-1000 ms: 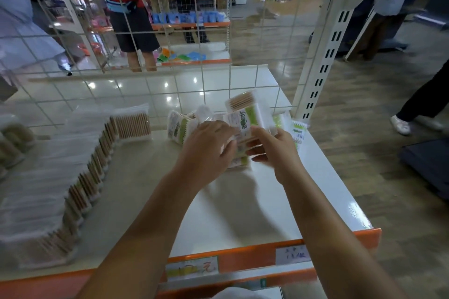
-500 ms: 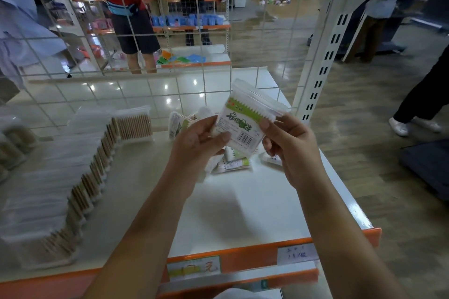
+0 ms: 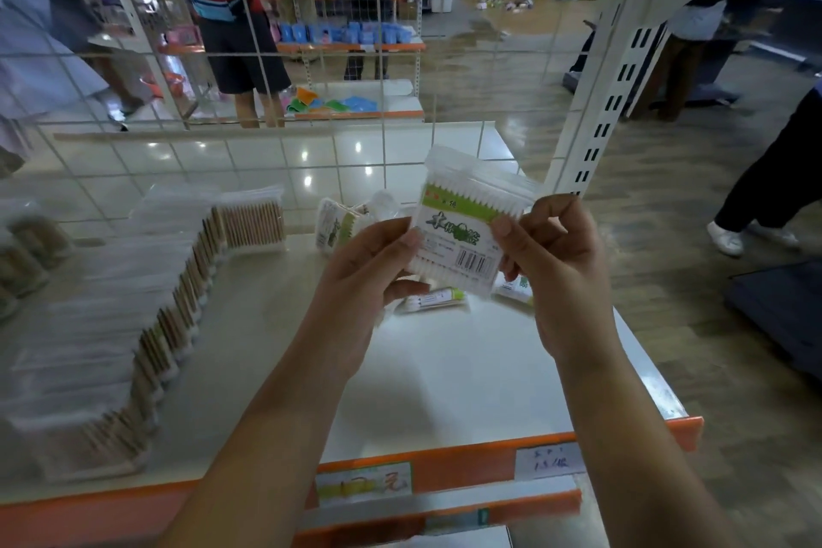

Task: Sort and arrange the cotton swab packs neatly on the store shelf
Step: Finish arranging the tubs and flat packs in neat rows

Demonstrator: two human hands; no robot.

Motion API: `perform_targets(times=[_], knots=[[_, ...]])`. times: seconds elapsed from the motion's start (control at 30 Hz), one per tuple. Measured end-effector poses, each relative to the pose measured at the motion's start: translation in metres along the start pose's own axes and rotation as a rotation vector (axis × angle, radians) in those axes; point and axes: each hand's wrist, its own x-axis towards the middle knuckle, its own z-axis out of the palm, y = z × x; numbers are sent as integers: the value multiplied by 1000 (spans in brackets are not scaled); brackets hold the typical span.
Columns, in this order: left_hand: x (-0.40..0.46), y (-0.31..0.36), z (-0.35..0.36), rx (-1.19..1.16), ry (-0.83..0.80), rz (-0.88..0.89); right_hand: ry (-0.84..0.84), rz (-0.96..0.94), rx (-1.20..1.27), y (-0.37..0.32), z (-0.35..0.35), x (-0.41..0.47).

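Observation:
Both hands hold one cotton swab pack (image 3: pixel 462 227) upright above the white shelf (image 3: pixel 445 369). The pack is clear plastic with a green and white label and a barcode. My left hand (image 3: pixel 369 280) pinches its left edge, my right hand (image 3: pixel 551 263) pinches its right edge. Below it, a few loose packs (image 3: pixel 433 298) lie on the shelf. Another pack (image 3: pixel 333 225) stands further back, to the left of the held one. A long stepped row of packs with wooden sticks (image 3: pixel 178 316) runs along the left side of the shelf.
A white wire grid panel (image 3: pixel 276 147) backs the shelf. An orange price rail with labels (image 3: pixel 445 476) edges the front. A white slotted upright (image 3: pixel 600 102) stands at the right. Other people stand beyond the grid and on the floor at right.
Both hands lifted one pack out of the loose pile on the shelf and raised it upright in front of me; it now sits slightly higher and more to the right.

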Motion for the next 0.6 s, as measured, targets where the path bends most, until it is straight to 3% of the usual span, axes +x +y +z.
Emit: perform_targets(times=[0.3, 0.47, 0.6], knots=[[-23, 1, -30, -23, 2, -24, -54, 5, -96, 11, 27, -25], [-36, 15, -47, -21, -9, 7, 70, -100, -360, 14, 54, -37], [-47, 32, -55, -28, 30, 66, 58, -139, -508, 14, 80, -44]])
